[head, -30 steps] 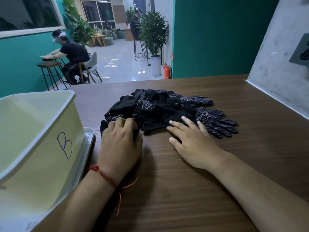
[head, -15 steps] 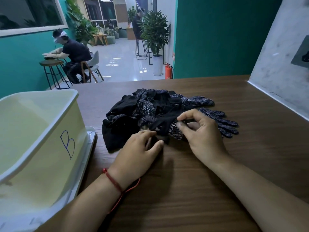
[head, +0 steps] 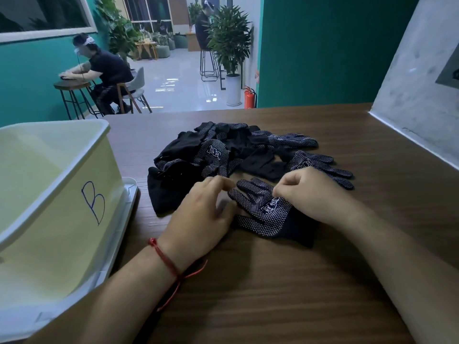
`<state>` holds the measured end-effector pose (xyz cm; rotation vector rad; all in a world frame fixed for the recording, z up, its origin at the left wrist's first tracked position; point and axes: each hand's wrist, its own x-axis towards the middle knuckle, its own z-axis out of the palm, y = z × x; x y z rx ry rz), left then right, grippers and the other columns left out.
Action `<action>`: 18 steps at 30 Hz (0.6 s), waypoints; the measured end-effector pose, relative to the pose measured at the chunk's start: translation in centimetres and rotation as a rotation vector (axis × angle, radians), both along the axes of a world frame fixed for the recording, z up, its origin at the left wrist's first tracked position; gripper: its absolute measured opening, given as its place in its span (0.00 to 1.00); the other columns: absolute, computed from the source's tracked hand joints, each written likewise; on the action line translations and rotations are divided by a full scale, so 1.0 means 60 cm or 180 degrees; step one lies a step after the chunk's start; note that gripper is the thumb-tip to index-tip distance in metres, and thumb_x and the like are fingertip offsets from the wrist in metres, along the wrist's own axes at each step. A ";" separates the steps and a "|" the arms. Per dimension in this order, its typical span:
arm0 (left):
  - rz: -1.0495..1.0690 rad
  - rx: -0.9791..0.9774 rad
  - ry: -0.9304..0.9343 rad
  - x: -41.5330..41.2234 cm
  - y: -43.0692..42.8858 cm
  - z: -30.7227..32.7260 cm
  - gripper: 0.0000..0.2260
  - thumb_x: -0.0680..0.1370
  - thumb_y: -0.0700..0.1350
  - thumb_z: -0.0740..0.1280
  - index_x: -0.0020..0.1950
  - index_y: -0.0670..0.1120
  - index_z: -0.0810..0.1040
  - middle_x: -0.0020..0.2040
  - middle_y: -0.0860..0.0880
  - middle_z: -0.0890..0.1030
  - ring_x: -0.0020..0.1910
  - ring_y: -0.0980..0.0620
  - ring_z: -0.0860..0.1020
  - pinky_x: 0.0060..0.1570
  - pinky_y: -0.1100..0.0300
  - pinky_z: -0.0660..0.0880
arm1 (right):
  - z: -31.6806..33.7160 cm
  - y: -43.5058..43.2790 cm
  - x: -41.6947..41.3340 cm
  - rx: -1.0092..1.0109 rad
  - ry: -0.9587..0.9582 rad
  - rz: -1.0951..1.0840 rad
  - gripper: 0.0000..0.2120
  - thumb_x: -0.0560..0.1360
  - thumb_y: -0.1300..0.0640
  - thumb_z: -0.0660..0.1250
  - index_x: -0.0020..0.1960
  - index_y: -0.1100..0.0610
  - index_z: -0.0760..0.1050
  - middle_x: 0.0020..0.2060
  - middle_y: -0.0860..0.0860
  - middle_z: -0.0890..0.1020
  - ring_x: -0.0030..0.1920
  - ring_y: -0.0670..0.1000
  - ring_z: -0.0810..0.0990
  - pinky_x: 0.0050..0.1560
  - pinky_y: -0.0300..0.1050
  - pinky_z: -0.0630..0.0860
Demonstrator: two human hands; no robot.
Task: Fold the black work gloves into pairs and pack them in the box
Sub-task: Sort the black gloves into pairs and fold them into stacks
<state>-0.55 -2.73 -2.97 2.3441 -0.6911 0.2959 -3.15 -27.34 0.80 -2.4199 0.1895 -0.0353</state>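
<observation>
A heap of black work gloves [head: 223, 152] with white grip dots lies mid-table. One dotted glove [head: 260, 209] lies flat, palm up, pulled out toward me in front of the heap. My right hand [head: 313, 192] pinches this glove near its printed logo. My left hand [head: 206, 209] rests at the glove's fingertips, fingers curled and touching its edge. A pale yellow box [head: 57, 194] marked "B" stands at the left, open on top; its inside is mostly out of sight.
The box sits on its white lid [head: 129, 194]. A grey wall [head: 417, 95] borders the brown wooden table [head: 273, 281] on the right. Beyond the far edge, a person sits at a small round table [head: 72, 84].
My right hand has drawn one dotted glove out of the heap toward me and laid it flat. My left hand moved right from the heap's edge to that glove's fingertips.
</observation>
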 end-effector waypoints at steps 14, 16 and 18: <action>-0.1097 0.1302 -0.0062 -0.005 -0.008 -0.014 0.23 0.86 0.64 0.50 0.81 0.66 0.63 0.80 0.67 0.64 0.83 0.59 0.55 0.80 0.44 0.59 | 0.022 -0.030 -0.002 -0.0243 0.0693 0.0373 0.05 0.80 0.46 0.71 0.49 0.47 0.79 0.39 0.46 0.82 0.35 0.45 0.78 0.36 0.46 0.78; -0.1063 0.1416 0.0015 -0.006 -0.008 -0.017 0.24 0.85 0.65 0.48 0.81 0.67 0.60 0.81 0.69 0.60 0.84 0.61 0.50 0.81 0.42 0.54 | 0.010 -0.028 -0.002 -0.1294 0.0283 0.0014 0.12 0.80 0.39 0.68 0.48 0.47 0.74 0.41 0.46 0.82 0.40 0.49 0.81 0.41 0.47 0.75; -0.1072 0.1360 0.0057 -0.005 -0.005 -0.013 0.22 0.86 0.63 0.51 0.80 0.67 0.61 0.81 0.70 0.60 0.83 0.62 0.51 0.81 0.42 0.54 | -0.001 -0.026 -0.001 -0.1906 -0.0492 -0.0185 0.12 0.79 0.41 0.68 0.50 0.47 0.71 0.47 0.45 0.81 0.48 0.54 0.81 0.47 0.50 0.75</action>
